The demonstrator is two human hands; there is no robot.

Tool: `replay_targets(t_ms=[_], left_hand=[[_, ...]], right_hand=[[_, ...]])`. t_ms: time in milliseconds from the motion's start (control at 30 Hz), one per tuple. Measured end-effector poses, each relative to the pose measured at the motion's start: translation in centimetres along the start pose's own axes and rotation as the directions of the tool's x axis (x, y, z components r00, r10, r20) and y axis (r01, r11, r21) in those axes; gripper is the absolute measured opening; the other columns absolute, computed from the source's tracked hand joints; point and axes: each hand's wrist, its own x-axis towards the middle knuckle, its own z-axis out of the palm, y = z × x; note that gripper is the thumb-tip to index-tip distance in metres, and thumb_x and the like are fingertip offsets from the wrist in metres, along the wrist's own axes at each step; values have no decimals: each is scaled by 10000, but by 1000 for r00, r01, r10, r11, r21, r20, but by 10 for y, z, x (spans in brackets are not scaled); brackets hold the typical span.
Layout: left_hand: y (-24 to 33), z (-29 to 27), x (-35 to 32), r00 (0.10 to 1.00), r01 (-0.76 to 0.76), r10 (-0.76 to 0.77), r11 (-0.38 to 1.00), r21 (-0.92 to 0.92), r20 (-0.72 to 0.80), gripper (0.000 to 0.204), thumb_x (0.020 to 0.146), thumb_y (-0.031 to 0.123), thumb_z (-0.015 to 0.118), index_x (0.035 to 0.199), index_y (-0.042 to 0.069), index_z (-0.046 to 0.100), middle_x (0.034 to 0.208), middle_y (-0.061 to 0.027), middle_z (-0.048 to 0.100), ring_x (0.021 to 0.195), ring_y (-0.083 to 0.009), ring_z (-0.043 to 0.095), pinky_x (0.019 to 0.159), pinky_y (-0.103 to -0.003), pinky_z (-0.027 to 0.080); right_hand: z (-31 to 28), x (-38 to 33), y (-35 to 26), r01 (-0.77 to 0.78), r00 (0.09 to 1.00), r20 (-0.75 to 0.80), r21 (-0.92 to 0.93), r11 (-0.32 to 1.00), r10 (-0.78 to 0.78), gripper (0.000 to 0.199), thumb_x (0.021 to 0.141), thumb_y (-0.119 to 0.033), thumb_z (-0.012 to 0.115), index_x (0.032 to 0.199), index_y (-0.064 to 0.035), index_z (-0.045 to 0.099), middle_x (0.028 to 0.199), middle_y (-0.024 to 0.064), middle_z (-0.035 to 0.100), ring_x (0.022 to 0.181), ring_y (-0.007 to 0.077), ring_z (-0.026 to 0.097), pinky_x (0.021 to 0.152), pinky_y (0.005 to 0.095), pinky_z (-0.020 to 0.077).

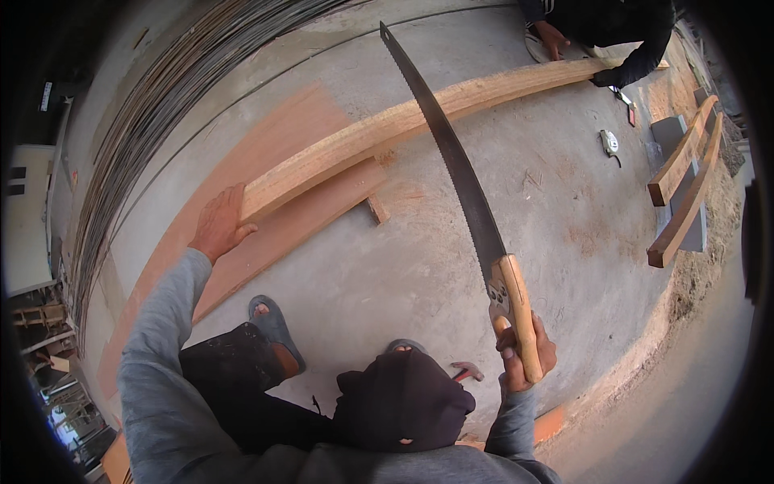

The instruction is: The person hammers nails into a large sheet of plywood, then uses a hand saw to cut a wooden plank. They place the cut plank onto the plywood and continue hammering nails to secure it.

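Timber [339, 148], long, pale and squared, ran slantwise above the concrete floor [347, 270], from the left part out toward the right edge, its far end beside a co-worker [609, 22] in dark clothing. Beneath its near end a thin reddish sheet [310, 109] covered the left part of the floor, and a narrower plank [302, 202] lay along the near side. Two darker timbers [692, 153] rested side by side on a grey block [693, 234] at the floor's right edge (their near ends were cut square). A handsaw [461, 173] was held up with its teeth facing left, the blade crossing the timber in view; whether the two touched, I could not tell. The right hand [532, 351] was clenched round its pale wooden handle, while the left hand [216, 222] grasped the timber's near end, thumb along the near side. A hammer [468, 371] lay on the floor beside the person's dark-clothed leg [403, 395], partly hidden by it. Toward the floor's right edge sat a white tape measure [609, 143], and a short piece of wood [377, 210] lay by the plank's right corner.
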Motion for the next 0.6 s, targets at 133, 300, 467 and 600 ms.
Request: replay_targets(t_ms=[133,300,467,600], left_hand=[[-41,28,-15,971,174,-201,966,193,133,876,739,300,866,1435,63,390,1290,-139,564,1238,-325,548,1033,-545,424],[-34,37,-6,911,315,-352,930,188,215,925,746,340,855,1479,74,359,1425,-156,501,1368,-325,447,1115,-565,364],[44,43,76,981,-35,10,991,-125,-195,866,787,354,812,1485,53,397,1499,-196,434,1403,-390,387,1177,-472,329],[132,49,155,938,-110,30,970,-215,-344,733,889,444,688,1467,62,449,1465,-174,493,1393,-341,409,1143,-464,351]], right_hand=[[12,17,8,111,988,109,-15,994,-109,623,723,-81,659,1306,120,567,759,138,720,647,206,724,624,296,562],[33,29,12,118,986,111,85,989,-127,589,710,-32,649,1269,143,585,823,175,738,703,241,746,670,311,574],[56,33,12,23,978,208,46,999,-32,592,730,-11,669,1302,112,584,875,174,741,711,234,739,668,313,572],[72,35,12,-111,968,228,2,994,107,617,740,11,666,1340,103,554,912,175,737,723,231,734,668,312,571]])
